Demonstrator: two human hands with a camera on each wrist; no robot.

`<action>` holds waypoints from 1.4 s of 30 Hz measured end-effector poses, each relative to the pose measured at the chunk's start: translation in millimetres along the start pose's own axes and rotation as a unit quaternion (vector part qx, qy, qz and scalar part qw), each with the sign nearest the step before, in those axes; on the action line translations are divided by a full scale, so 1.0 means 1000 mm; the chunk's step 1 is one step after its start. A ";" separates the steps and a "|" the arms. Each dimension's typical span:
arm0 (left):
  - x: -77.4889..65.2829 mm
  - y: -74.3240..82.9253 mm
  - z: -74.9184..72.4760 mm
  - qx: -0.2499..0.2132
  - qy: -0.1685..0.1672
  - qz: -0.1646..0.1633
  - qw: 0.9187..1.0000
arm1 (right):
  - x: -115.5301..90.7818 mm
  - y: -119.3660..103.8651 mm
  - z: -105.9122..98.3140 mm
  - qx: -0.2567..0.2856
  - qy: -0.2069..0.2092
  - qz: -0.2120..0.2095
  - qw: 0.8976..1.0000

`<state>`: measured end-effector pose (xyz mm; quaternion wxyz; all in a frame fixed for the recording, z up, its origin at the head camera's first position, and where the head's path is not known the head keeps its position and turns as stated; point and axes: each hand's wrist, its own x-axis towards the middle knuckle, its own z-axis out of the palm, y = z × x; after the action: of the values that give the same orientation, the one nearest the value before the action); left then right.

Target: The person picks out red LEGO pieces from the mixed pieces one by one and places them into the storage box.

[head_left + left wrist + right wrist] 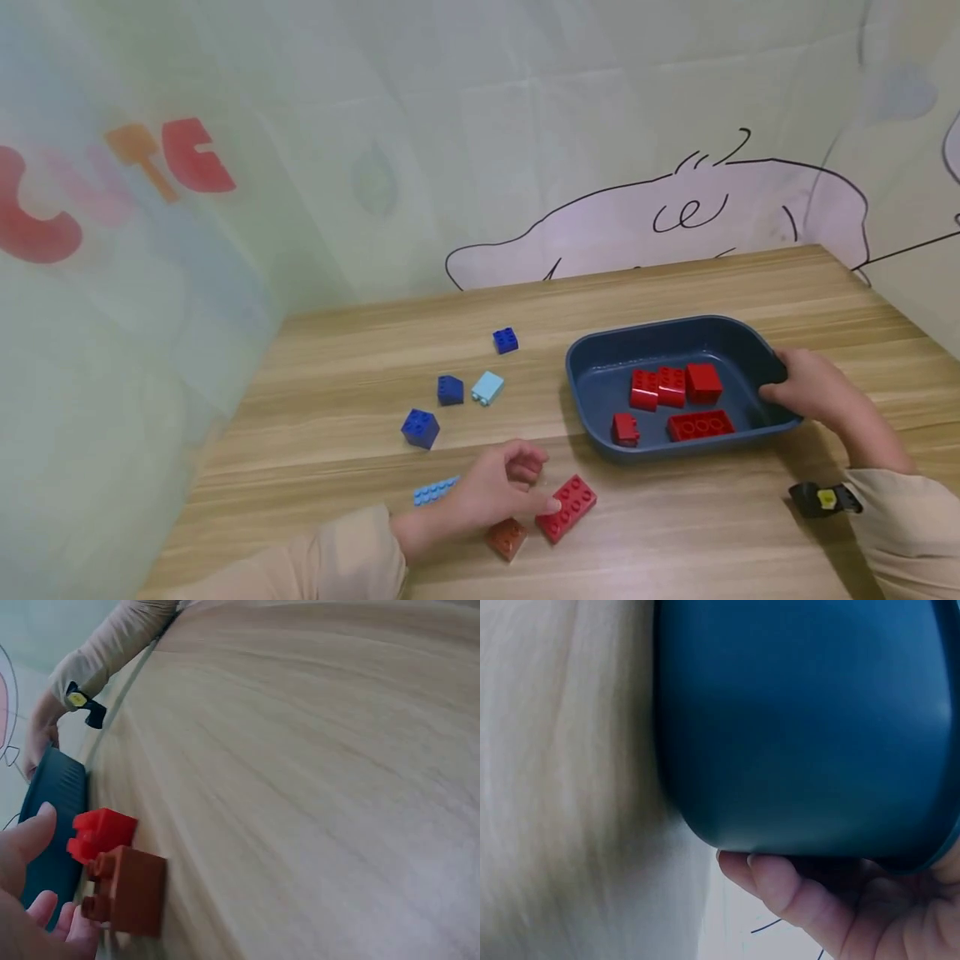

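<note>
My left hand (498, 487) hovers low over the table, its thumb and fingers spread apart. Its thumb overlaps the end of a red eight-stud brick (573, 506) in the head view; whether it touches cannot be told. Just below the hand lies an orange-brown brick (507, 538), seen closer in the left wrist view beside the red brick (105, 831). At the right, my right hand (817, 392) grips the end of a dark blue tray (738, 333), thumb over the rim and fingers against its outside. Several red bricks (703, 383) lie inside the tray.
A light blue studded brick (435, 492) is partly behind the left wrist. Further back on the wooden table (345, 375) are dark blue bricks (421, 428) and a pale blue brick (487, 388). A printed cloth (450, 150) hangs behind the table.
</note>
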<state>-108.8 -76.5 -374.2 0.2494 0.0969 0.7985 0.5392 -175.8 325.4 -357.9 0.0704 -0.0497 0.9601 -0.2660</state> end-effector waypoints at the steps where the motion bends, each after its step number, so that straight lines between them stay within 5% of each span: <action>1: 0.000 -0.001 0.002 0.004 -0.001 -0.001 1.000 | 0.000 0.000 0.000 -0.002 0.001 -0.001 1.000; 16: -0.004 -0.004 0.011 0.179 -0.024 0.061 0.982 | 0.000 -0.001 -0.001 -0.004 -0.004 0.006 1.000; 25: -0.001 -0.006 0.010 0.131 -0.037 0.055 0.989 | 0.001 -0.002 -0.001 -0.006 -0.002 0.003 1.000; 42: 0.004 0.001 -0.001 0.125 -0.032 0.071 0.989 | 0.001 -0.002 -0.001 0.003 -0.008 0.009 1.000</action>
<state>-112.8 -75.2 -374.1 0.2223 0.2011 0.8421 0.4483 -176.6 324.5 -356.4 0.0805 -0.0425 0.9590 -0.2683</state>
